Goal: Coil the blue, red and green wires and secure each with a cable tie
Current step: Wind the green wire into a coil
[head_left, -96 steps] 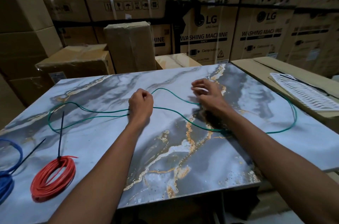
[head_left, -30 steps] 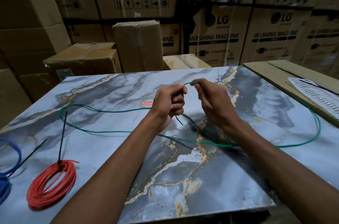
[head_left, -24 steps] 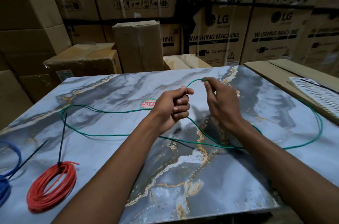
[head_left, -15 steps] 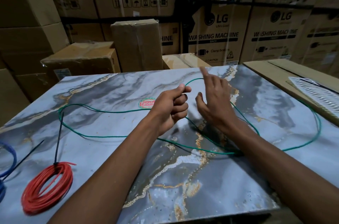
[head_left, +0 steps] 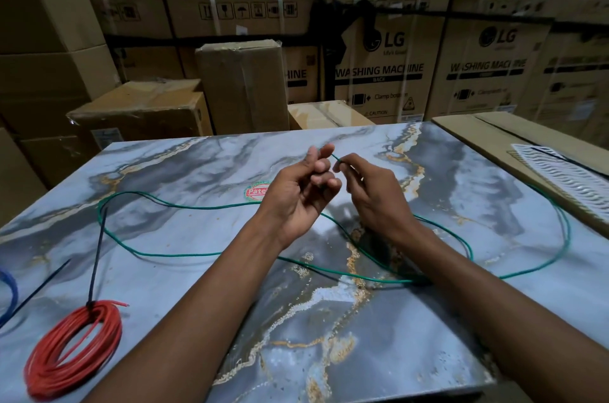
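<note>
Above the far middle of the tabletop (head_left: 296, 320), the right hand (head_left: 372, 195) pinches the end of the green wire (head_left: 184, 254) between thumb and forefinger, its other fingers curled. The wire's tip sticks up out of that grip toward the left hand (head_left: 303, 191), which is raised just beside it with palm turned up and fingers loosely spread, holding nothing; its fingertips are near the tip, though whether they touch it is unclear.

The rest of the green wire lies uncoiled on the tabletop in wide loops: one sweeps to the tabletop's left side, another runs out to its right edge, and the strands cross under the right forearm, which hides that stretch.

At the tabletop's near left corner lies the red coil (head_left: 72, 353), bound by a black tie (head_left: 97, 254) whose tail points away from the viewer. Further left, the blue wire (head_left: 8, 287) is cut off by the frame edge, a second tie (head_left: 36, 290) slanting beside it.
</note>
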Demonstrator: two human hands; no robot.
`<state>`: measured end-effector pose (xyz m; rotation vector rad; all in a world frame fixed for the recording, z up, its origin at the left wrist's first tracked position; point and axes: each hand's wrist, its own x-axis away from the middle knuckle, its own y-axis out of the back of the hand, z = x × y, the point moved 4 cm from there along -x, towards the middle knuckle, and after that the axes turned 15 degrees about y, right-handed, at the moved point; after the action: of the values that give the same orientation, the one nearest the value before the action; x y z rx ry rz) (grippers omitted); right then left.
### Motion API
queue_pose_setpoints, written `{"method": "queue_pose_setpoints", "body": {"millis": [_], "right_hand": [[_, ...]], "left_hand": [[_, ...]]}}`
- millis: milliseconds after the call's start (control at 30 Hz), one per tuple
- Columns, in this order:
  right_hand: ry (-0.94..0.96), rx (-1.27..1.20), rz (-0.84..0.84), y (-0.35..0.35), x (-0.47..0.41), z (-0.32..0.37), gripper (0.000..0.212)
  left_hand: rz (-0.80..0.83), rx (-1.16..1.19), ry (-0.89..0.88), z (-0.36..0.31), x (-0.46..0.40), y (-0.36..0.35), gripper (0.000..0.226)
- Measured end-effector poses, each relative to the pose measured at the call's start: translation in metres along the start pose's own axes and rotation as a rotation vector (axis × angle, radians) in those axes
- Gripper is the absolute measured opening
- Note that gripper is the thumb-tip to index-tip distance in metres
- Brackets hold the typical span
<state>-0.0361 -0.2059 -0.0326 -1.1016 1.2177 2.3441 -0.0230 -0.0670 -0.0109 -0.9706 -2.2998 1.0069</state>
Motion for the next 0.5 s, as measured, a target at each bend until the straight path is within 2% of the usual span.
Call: {"method": "queue_pose_setpoints", "body": {"millis": [167, 333, 500], "right_hand": [[0.021, -0.057, 0.088, -0.008, 0.002, 0.011, 0.015], [0.043, -0.079, 0.155, -0.008, 0.002, 0.015, 0.022], [0.07, -0.034, 0.17, -0.006, 0.003, 0.02, 0.025]], "left_hand": [[-0.03, 0.064, -0.064, -0.01, 0.004, 0.0, 0.029], [-0.03, 0.198, -0.206, -0.03, 0.007, 0.01, 0.025], [-0.075, 0.145, -0.348, -0.046, 0.009, 0.025, 0.027]]}}
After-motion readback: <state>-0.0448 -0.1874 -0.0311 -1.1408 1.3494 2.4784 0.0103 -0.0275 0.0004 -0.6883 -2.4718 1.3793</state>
